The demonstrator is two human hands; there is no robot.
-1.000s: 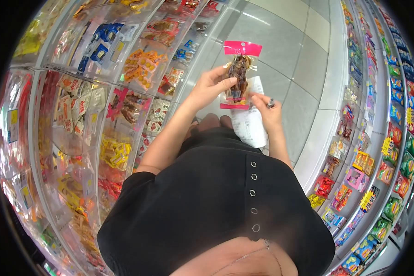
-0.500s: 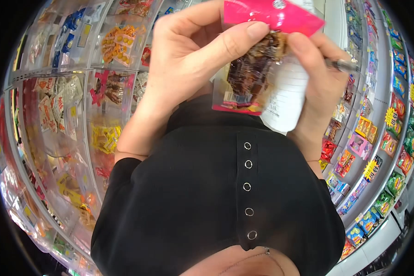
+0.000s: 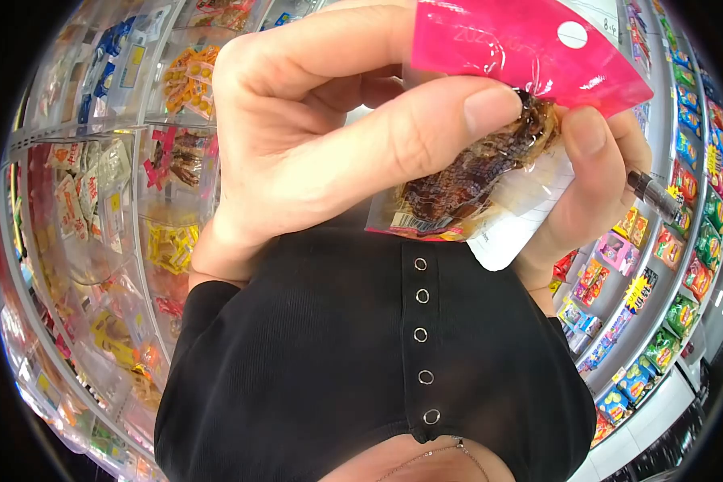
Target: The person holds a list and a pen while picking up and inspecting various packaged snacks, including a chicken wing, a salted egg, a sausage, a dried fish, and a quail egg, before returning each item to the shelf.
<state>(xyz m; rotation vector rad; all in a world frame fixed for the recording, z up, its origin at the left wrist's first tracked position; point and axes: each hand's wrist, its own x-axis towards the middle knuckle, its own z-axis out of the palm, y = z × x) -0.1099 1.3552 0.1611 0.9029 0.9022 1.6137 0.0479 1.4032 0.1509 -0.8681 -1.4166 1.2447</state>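
Observation:
A snack packet with a pink top and a clear window showing dark brown food is held up close to the camera. My left hand pinches it from the left, thumb across the front. On the right, my right hand grips the packet's other side between thumb and fingers. A pen sticks out beyond the right hand's fingers. White lined paper shows behind the packet, beside the right hand.
Clear bins of wrapped snacks line the left, among them yellow packets and orange packets. Shelves on the right hold colourful bags, including green bags. The wearer's black top fills the lower middle.
Both hands and the packet have come closer to the camera and look larger. The packet's pink top is tilted and sits further right. The pen has shifted right and down.

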